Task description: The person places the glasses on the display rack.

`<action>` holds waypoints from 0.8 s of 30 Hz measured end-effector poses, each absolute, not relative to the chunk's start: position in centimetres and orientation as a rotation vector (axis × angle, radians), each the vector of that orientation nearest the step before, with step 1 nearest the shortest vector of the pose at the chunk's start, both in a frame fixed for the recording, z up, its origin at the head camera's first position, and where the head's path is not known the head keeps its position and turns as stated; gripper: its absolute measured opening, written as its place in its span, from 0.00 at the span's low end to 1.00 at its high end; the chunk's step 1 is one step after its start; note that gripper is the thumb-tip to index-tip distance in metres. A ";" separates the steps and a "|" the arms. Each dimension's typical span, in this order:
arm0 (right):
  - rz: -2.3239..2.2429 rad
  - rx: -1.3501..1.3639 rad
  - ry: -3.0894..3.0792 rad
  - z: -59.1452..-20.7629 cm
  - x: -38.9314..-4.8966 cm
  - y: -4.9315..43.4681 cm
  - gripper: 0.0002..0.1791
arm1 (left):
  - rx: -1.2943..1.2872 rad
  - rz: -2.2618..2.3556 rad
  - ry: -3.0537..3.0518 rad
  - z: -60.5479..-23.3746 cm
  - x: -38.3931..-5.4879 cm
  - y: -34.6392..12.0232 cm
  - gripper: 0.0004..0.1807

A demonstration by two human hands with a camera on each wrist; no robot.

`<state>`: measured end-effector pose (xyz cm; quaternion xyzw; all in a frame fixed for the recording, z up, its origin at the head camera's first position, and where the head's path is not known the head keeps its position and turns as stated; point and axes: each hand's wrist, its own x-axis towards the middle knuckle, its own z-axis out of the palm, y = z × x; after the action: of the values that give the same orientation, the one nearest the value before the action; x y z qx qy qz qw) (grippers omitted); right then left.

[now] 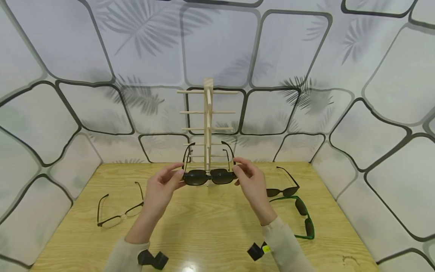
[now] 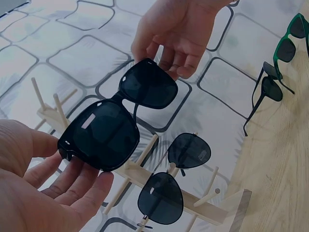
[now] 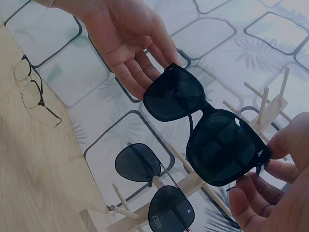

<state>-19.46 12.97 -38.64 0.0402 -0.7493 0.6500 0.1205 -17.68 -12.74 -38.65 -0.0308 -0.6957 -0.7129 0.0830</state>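
Both hands hold a pair of black square-framed sunglasses (image 1: 196,178) in front of the wooden display stand (image 1: 208,124). My left hand (image 1: 160,192) pinches the left hinge end between thumb and fingers; my right hand (image 1: 253,185) grips the right one. The arms of the sunglasses are unfolded and point toward the stand, with the dark lenses facing me. Below and behind them in the wrist views, a second pair of sunglasses (image 2: 161,198) with thin rims and dark lenses hangs on the stand's lower pegs. In the head view the held pair mostly covers it.
Clear eyeglasses (image 1: 110,221) with dark upper rims lie on the wooden table (image 1: 200,234) at left. On the right lie black sunglasses (image 1: 289,191) and green-framed sunglasses (image 1: 309,223), partly behind my right forearm. Upper pegs (image 1: 224,112) stick out sideways. Patterned walls enclose the table.
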 end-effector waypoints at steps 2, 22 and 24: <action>1.909 0.130 -2.186 -38.6 -19.8 12.9 0.15 | -0.089 -2.122 -2.071 -38.7 -18.0 -12.8 0.18; 1.921 0.196 -2.254 -38.7 -21.0 12.7 0.26 | -0.071 -2.108 -2.057 -38.6 -20.2 -12.7 0.17; 1.921 0.204 -2.267 -38.8 -21.1 12.8 0.27 | -0.063 -2.122 -2.041 -38.5 -20.4 -12.6 0.17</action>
<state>-21.07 12.78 -38.75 0.0683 -0.7586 0.6429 0.0812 -20.35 -12.62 -38.53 -0.0213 -0.6898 -0.7170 0.0982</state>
